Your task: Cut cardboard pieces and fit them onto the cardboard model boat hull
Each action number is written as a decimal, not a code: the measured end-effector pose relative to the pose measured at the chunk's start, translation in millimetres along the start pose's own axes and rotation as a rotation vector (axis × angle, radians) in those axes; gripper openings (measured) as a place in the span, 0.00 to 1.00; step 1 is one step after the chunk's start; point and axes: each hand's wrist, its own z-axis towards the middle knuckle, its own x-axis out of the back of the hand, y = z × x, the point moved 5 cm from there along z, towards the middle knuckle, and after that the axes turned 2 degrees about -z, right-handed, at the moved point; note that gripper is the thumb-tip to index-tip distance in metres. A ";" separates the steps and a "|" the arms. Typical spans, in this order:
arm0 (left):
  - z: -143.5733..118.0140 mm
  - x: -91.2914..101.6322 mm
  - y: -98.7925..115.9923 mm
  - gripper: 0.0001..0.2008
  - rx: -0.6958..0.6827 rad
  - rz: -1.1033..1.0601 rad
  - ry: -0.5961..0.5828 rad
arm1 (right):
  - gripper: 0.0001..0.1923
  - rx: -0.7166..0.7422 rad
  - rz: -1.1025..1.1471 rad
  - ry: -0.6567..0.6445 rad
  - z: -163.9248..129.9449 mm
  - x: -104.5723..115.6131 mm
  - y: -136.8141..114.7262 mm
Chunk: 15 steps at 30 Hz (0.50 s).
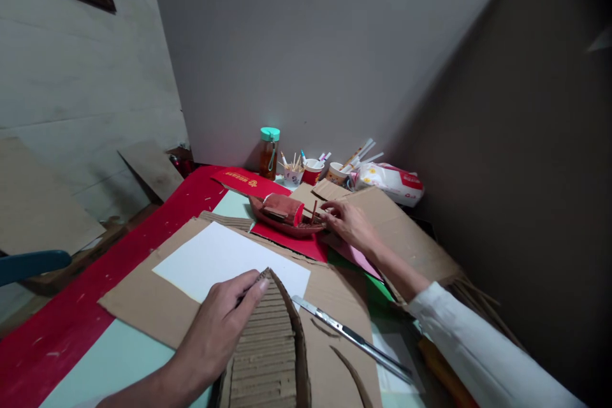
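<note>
The left hand (pixel 217 325) has its fingers curled around the pointed bow of an unfinished corrugated cardboard boat hull (pixel 270 344), thumb pressed along the tip, gripping it where it rests on a brown cardboard sheet (pixel 143 296) in the near foreground. The right hand (pixel 349 223) reaches farther out, fingertips closed on the stern end of a small red-brown model boat (pixel 287 213) that sits on red paper (pixel 291 243). A white paper sheet (pixel 215 261) lies on the cardboard between the two boats, and a utility knife (pixel 351 336) lies just right of the hull, near curved cardboard strips. Against the wall stand a green-capped bottle (pixel 269 153) holding amber liquid, a small cup (pixel 292 173) filled with thin sticks and pens, a red cup (pixel 313 171) with markers, and another cup (pixel 337 173) with long white sticks, beside a tissue pack (pixel 392 182).
</note>
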 end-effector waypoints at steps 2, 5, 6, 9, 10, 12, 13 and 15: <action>0.1 0.5 0.1 0.21 -0.002 -0.005 0.012 | 0.14 0.016 -0.014 -0.009 2.4 -3.1 -1.6; -0.2 1.5 1.4 0.20 -0.018 -0.027 0.036 | 0.14 0.049 -0.030 -0.021 4.5 -8.1 -6.0; -0.3 1.8 1.7 0.20 -0.022 -0.034 0.041 | 0.14 0.058 -0.033 -0.020 4.7 -9.8 -7.5; -1.0 1.6 0.9 0.20 -0.008 -0.040 0.035 | 0.14 0.092 -0.034 -0.011 4.7 -15.5 -11.6; -1.4 1.5 0.3 0.20 -0.001 -0.042 0.029 | 0.13 0.105 -0.031 -0.006 4.5 -17.5 -12.6; -2.5 1.4 -0.3 0.20 0.005 -0.051 0.020 | 0.13 0.129 -0.024 0.015 3.9 -21.3 -14.3; -3.2 1.5 -0.2 0.19 0.004 -0.058 0.019 | 0.13 0.136 -0.021 0.032 3.4 -22.8 -14.8; -4.9 2.0 0.9 0.19 0.003 -0.076 0.020 | 0.13 0.147 -0.014 0.081 1.5 -24.4 -16.0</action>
